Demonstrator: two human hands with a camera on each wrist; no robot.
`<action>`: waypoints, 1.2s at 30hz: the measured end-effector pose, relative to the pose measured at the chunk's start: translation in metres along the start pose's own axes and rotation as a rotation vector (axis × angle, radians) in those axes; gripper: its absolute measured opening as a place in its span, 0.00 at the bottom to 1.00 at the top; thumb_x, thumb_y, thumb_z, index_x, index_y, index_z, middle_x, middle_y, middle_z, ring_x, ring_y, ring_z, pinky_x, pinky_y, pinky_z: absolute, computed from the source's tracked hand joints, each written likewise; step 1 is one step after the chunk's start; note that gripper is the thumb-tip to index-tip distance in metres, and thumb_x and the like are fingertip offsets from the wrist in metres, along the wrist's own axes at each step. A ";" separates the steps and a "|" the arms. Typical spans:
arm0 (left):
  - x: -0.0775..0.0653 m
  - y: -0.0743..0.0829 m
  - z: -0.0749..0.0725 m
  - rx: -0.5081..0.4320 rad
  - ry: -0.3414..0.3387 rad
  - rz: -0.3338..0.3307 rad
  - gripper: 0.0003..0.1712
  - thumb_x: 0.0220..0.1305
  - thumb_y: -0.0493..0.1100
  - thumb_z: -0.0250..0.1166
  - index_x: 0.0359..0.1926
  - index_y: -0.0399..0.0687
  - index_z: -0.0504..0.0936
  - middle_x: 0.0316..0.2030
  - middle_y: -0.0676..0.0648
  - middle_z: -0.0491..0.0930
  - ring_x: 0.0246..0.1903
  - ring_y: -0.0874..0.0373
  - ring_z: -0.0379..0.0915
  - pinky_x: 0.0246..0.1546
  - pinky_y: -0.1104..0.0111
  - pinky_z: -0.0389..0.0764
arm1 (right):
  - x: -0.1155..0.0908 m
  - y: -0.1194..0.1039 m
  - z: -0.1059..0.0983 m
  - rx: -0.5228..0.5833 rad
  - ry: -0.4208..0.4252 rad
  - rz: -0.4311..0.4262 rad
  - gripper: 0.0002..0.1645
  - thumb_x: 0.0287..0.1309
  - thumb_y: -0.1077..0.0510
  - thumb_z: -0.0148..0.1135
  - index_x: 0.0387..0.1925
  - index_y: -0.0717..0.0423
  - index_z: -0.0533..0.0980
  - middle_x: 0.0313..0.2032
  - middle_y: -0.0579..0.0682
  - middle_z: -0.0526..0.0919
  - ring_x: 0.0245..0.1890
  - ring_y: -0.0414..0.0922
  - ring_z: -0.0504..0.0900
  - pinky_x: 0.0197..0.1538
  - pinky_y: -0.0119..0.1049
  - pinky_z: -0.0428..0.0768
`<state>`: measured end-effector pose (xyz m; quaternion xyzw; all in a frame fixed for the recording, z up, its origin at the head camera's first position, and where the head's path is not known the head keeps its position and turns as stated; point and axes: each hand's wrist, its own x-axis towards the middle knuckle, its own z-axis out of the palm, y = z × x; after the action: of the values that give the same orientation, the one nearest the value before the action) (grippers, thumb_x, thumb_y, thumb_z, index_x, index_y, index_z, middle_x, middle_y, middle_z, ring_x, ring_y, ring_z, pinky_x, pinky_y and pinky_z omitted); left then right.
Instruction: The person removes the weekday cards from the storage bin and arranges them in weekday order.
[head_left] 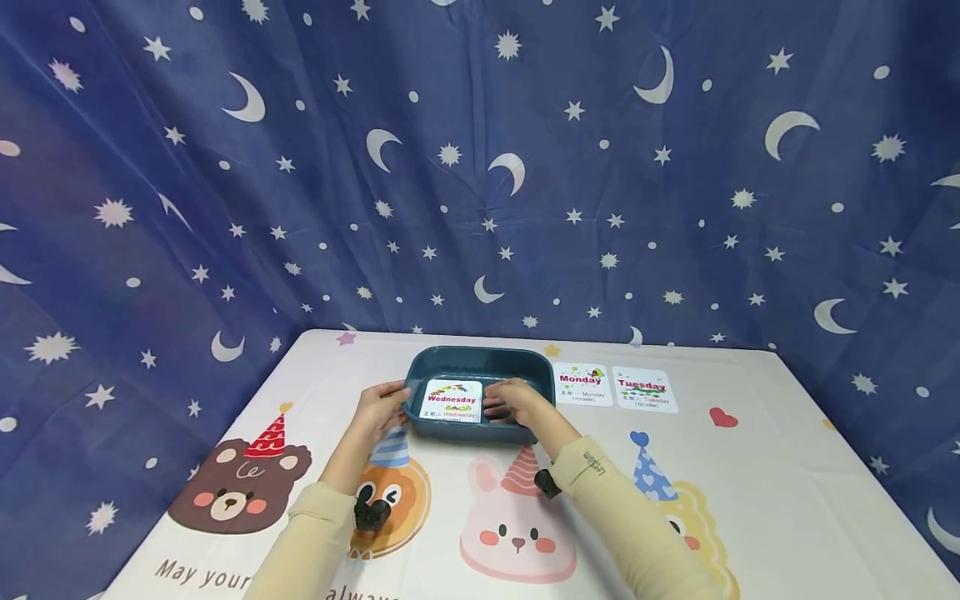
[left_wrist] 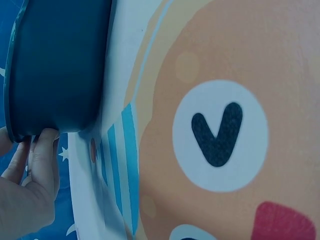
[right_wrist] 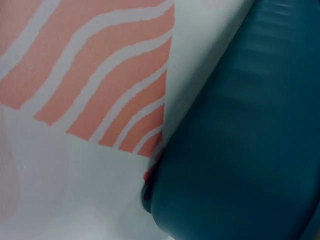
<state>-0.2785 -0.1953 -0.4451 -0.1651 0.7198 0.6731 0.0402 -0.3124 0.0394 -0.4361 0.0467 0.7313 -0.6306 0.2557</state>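
My left hand (head_left: 377, 410) is at the left end of a dark teal plastic tray (head_left: 480, 431). In the left wrist view its thumb is by the rim and its fingers (left_wrist: 47, 142) lie against the outer wall, gripping that end. A white Wednesday card (head_left: 452, 401) lies face up inside the tray, its lower edge hidden behind the front wall. My right hand (head_left: 520, 402) reaches over the front rim into the tray, fingers extended and slightly apart just right of the card. The right wrist view shows only the tray's outer side (right_wrist: 240, 140), not the fingers.
A Monday card (head_left: 582, 384) and a Tuesday card (head_left: 645, 389) lie side by side right of the tray. The tablecloth (head_left: 787, 500) has printed cartoon animals and a red heart. A blue star-and-moon curtain (head_left: 480, 167) hangs behind the table's back edge.
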 end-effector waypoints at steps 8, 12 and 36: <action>0.000 -0.001 0.001 0.007 0.004 0.010 0.25 0.68 0.36 0.55 0.63 0.31 0.66 0.57 0.30 0.70 0.45 0.50 0.77 0.48 0.60 0.82 | 0.009 0.009 0.002 0.043 0.000 -0.023 0.26 0.66 0.62 0.51 0.62 0.71 0.63 0.51 0.67 0.77 0.39 0.49 0.84 0.51 0.44 0.81; -0.001 -0.001 0.001 -0.002 0.006 0.022 0.25 0.68 0.36 0.55 0.63 0.31 0.66 0.57 0.30 0.70 0.43 0.52 0.78 0.44 0.64 0.84 | 0.126 0.069 -0.014 0.135 -0.056 -0.026 0.30 0.61 0.57 0.60 0.61 0.68 0.65 0.44 0.63 0.83 0.39 0.52 0.85 0.50 0.51 0.80; -0.003 0.001 0.002 0.000 0.012 0.016 0.24 0.68 0.37 0.55 0.62 0.31 0.67 0.56 0.31 0.70 0.40 0.55 0.77 0.43 0.65 0.84 | 0.150 0.081 -0.010 0.308 0.142 0.073 0.28 0.58 0.63 0.57 0.60 0.65 0.66 0.36 0.56 0.85 0.33 0.49 0.85 0.39 0.43 0.86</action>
<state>-0.2765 -0.1927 -0.4439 -0.1633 0.7214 0.6723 0.0305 -0.4133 0.0269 -0.5726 0.1563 0.6400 -0.7207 0.2158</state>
